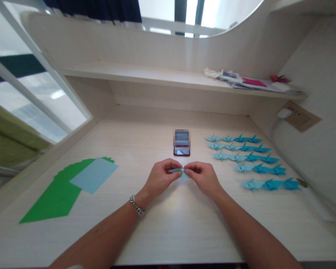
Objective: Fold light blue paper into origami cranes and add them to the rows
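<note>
A small light-blue folded paper [184, 175] is pinched between my two hands over the middle of the desk. My left hand [163, 175] grips its left side between thumb and fingers, with a chain bracelet on that wrist. On the other side, my right hand [203, 177] holds it with thumb and forefinger. The fingers partly cover the paper, so its full shape is hidden. Just beyond the hands lies a phone [181, 142]. To the right, several blue paper cranes [243, 157] sit in rows, from pale to deeper blue.
Fanned green paper sheets [52, 194] lie at the left, a light-blue sheet [95, 175] on top. A shelf [145, 74] with papers [254, 82] crosses the back. A white cable [274, 138] runs from a wall socket [302, 116] down the right side.
</note>
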`<state>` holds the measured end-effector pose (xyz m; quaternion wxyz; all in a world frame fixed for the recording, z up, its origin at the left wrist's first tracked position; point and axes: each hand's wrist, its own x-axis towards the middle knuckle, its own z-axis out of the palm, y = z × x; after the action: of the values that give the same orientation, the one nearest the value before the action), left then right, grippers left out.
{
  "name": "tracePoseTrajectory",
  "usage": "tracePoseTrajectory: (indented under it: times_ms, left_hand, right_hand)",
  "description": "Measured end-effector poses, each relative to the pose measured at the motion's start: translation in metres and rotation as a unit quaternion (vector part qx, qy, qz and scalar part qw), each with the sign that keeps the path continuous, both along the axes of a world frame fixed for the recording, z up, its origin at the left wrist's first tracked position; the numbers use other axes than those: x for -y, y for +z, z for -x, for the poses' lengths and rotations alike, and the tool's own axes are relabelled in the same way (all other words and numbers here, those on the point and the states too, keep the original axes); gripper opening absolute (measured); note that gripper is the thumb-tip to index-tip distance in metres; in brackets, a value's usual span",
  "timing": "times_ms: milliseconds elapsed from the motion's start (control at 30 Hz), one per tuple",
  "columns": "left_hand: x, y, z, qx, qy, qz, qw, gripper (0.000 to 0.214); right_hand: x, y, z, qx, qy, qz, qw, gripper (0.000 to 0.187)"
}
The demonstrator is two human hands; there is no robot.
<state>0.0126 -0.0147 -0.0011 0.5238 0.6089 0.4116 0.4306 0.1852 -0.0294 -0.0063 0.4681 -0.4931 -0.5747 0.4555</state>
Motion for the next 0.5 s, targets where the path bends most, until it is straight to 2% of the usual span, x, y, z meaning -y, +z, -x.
tracePoseTrajectory:
  times_ms: [233,500]
  left_hand:
    - [-0.0005,-0.0033,-0.0001,0.007,0.013,-0.004,1.000,0.017]
    - [-0.0007,-0.0035,-0.0008,0.036,0.037,0.009,0.999,0.020]
  right_hand:
    - [0.0039,0.0034,0.0021,0.038,-0.005,-0.030,0.999,0.011]
    - [0.0017,-0.0003,0.0052,-0.027,-0.003,-0.026,0.999,0.014]
